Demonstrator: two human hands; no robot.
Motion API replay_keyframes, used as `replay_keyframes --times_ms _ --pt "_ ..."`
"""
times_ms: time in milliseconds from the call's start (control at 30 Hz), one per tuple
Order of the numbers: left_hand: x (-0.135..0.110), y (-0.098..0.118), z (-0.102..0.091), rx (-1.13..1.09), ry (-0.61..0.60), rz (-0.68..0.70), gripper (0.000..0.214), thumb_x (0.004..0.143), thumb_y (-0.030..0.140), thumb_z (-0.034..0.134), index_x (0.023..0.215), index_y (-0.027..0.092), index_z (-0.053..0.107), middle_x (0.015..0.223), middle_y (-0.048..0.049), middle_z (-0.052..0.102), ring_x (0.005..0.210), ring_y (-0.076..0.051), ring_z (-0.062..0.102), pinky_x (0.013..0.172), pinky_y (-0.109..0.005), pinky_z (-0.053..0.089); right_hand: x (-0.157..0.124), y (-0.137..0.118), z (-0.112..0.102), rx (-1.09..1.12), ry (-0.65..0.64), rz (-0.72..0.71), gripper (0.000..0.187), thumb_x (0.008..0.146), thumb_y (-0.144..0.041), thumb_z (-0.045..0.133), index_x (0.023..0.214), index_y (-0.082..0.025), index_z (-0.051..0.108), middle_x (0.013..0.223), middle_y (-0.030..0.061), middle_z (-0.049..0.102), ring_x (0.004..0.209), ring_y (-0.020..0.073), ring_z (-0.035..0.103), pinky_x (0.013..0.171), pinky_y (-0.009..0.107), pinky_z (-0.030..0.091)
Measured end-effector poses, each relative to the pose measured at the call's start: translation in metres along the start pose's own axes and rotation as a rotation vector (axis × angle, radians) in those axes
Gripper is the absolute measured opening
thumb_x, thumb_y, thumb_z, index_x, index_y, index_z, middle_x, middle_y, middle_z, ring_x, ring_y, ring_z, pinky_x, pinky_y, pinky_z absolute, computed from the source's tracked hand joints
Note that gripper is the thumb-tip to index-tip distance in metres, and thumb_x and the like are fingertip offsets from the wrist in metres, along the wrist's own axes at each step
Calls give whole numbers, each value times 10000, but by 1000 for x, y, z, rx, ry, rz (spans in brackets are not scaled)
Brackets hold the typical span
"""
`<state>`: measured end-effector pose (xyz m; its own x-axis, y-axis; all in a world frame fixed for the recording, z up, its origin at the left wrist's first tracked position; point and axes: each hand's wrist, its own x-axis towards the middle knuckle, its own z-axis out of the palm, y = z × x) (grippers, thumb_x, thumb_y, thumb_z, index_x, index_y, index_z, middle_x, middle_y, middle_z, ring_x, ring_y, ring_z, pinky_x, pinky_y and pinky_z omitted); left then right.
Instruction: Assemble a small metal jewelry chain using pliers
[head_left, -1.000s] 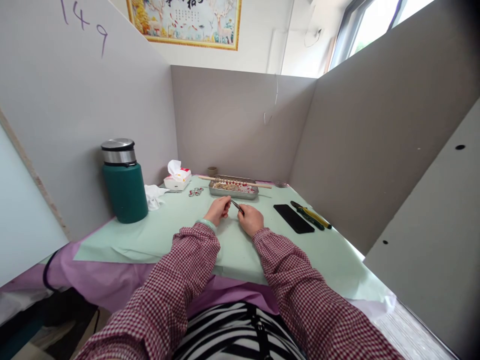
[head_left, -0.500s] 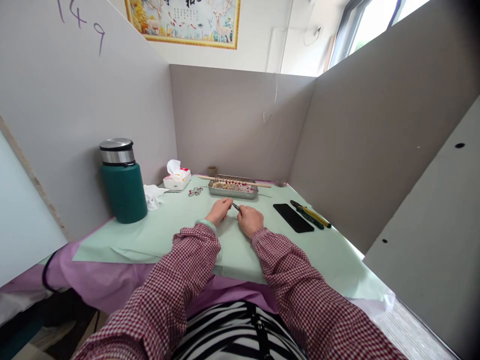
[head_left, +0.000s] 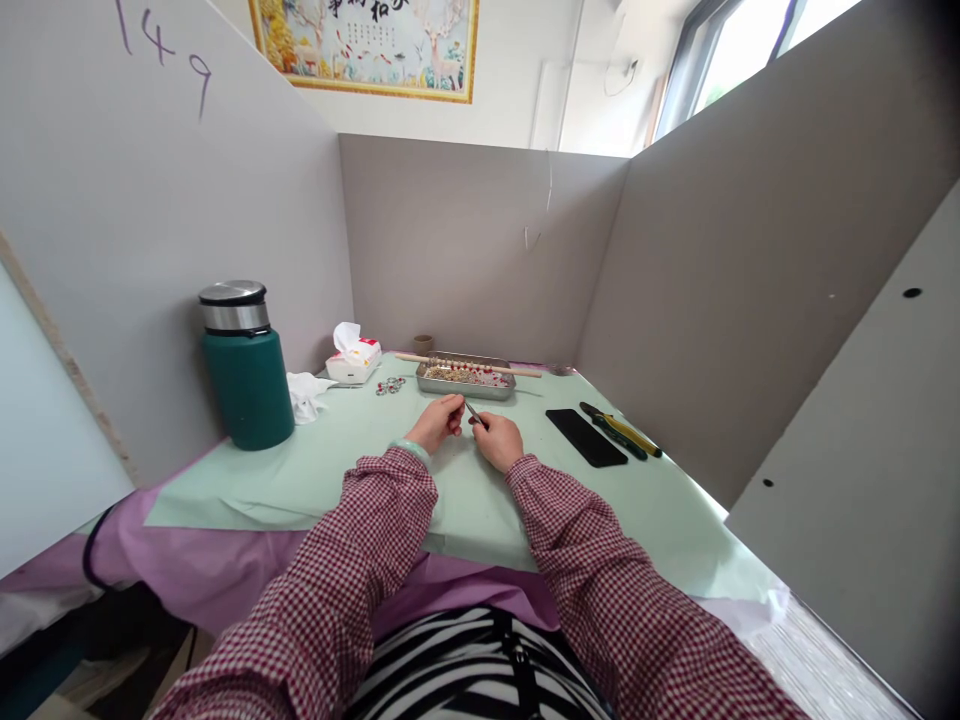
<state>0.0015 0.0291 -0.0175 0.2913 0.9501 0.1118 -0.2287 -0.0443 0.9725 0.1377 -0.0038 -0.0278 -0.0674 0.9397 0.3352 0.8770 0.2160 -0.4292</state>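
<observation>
My left hand (head_left: 436,424), with a pale green bangle (head_left: 412,449) at the wrist, is pinched closed over the middle of the table. Whatever its fingertips hold is too small to make out. Close on its right, my right hand (head_left: 499,440) grips slim metal tweezers (head_left: 474,411), their tip pointing up and left towards the left fingertips. Just beyond both hands lies a metal tray (head_left: 472,391) of small gold and red pieces. A wooden stick (head_left: 525,373) strung with small red and gold pieces rests across it. Several small rings with red parts (head_left: 390,386) lie left of the tray.
A green flask (head_left: 249,390) stands at left, near crumpled tissue (head_left: 306,397) and a tissue pack (head_left: 354,362). On the right lie a black phone-like slab (head_left: 586,437) and yellow-and-green-handled pliers (head_left: 626,432). Grey partitions (head_left: 480,240) enclose the table. A small brown cup (head_left: 423,343) stands behind.
My right hand has shifted slightly, and more of the tweezers shows. The left hand stays pinched in nearly the same place. The view has tilted up a little.
</observation>
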Motion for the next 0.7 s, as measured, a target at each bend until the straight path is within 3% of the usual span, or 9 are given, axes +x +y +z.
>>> replay_keyframes --times_ms 267,700 --pt "-3 4 -3 -98 -87 32 264 890 327 509 1051 124 561 948 -53 601 749 -131 592 639 -291 518 2 1 4 58 29 -43 243 909 -328 502 1041 -143 590 977 45 629 828 148 615 746 338 515" --pt "-6 4 1 -23 -66 59 219 891 308 511 982 117 568 858 -27 589 648 -96 559 557 -238 490 -8 -1 -4 -175 280 -46 241 839 -227 458 1013 -219 624 931 64 645 905 201 540 702 286 365"
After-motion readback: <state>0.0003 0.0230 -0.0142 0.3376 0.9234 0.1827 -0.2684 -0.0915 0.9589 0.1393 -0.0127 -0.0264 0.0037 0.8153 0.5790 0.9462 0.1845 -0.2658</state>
